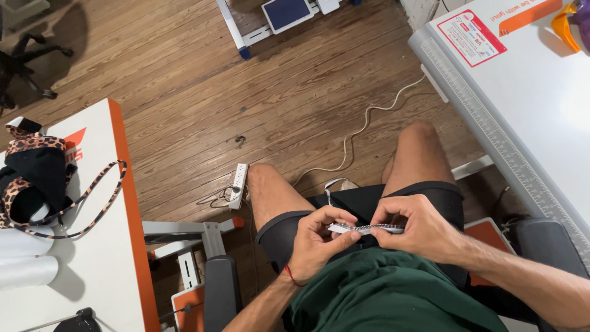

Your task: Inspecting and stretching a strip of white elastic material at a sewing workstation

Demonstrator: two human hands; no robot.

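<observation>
Left hand (316, 238): grip pinched on one end of a narrow patterned strip (367, 229).
Right hand (413, 226): grip pinches the other end.
Strip: stretched between both hands, above the lap (black shorts (369, 203)).

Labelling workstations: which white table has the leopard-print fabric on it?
The white table beside the left hand, orange-edged; leopard-print fabric lies on it. The other table carries a built-in ruler strip instead.

— What can't you make out?
— The narrow strip (367, 228) vanishes inside both grips; its ends are hidden by the left hand (319, 241) and right hand (418, 230).
— And at the edges?
— The orange object (562, 24) far right is cut off, and the leopard-print garment (37, 178) runs off the left edge.
</observation>
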